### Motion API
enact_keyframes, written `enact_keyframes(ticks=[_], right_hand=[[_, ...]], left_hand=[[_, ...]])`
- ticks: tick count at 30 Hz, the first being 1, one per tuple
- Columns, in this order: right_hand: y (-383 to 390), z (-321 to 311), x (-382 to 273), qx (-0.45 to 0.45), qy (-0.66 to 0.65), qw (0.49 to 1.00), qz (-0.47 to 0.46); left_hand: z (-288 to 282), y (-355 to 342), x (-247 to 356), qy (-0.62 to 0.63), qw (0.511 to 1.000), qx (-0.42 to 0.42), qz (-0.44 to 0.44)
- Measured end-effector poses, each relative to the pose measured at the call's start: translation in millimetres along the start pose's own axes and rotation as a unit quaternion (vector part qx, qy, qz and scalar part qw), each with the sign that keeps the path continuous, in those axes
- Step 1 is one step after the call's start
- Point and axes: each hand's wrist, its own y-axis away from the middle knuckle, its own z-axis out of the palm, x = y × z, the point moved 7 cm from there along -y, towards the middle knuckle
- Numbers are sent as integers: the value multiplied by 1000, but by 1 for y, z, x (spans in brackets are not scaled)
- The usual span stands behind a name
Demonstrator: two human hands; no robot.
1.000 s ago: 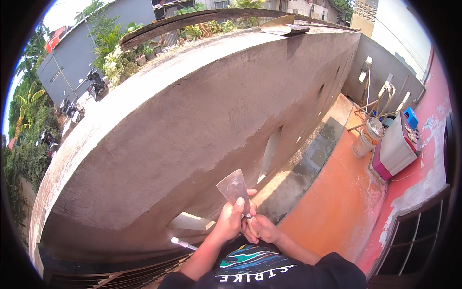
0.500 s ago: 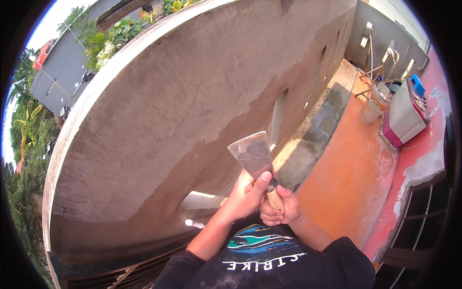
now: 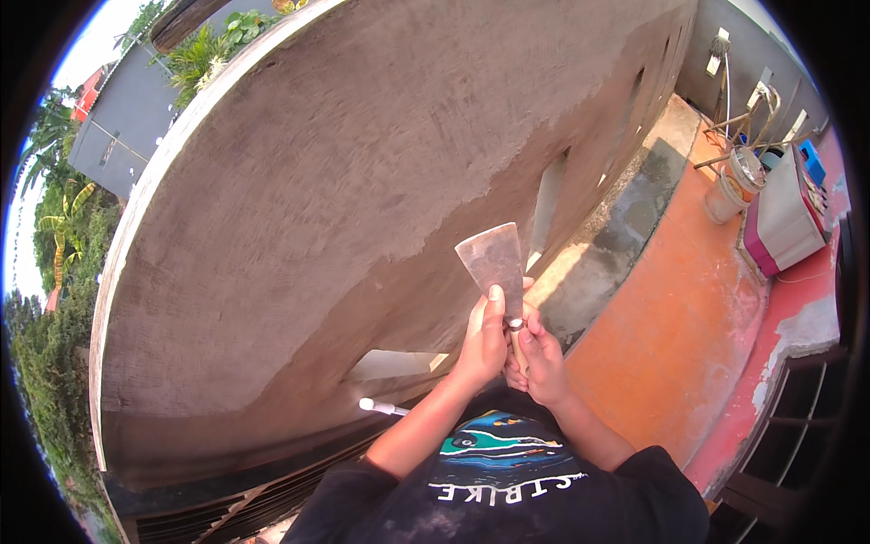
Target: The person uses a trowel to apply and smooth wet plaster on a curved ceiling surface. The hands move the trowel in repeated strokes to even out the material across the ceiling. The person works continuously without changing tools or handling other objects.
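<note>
Both hands are closed around one tool in front of the chest: the left hand (image 3: 480,340) wraps the upper part of the grip with its thumb laid straight up against the back of the blade, and the right hand (image 3: 542,356) clasps the wooden handle just below and to the right, fingers curled shut around it. The tool is a putty knife (image 3: 497,263), a flat, grey, plaster-stained metal blade that widens toward its far end. Its long axis runs nearly upright in the view, from the hands near the body up and slightly left toward the wall, so the blade's broad edge is the part farthest from the person. The left hand sits higher on the tool and is the nearer of the two to the blade; the right is lower, on the handle. Just beyond the blade rises a rough, brown-grey plastered wall (image 3: 344,199), with no contact between blade and wall visible. To the right lies an orange floor (image 3: 689,326), and at the far right a white bucket (image 3: 734,186) beside a white and pink box (image 3: 784,218). Most of the handle is hidden inside the two fists, the blade's front face is turned away, and the small items at far right are too small to make out.
</note>
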Motion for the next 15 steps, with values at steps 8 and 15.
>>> enact_keyframes(ticks=[8,15], right_hand=[[-22,-19,-15,26,40,999,-9],[-33,-17,-22,26,68,997,-23]], left_hand=[[3,-34,3,-11,998,13,57],[-3,-38,2,28,999,25,32]])
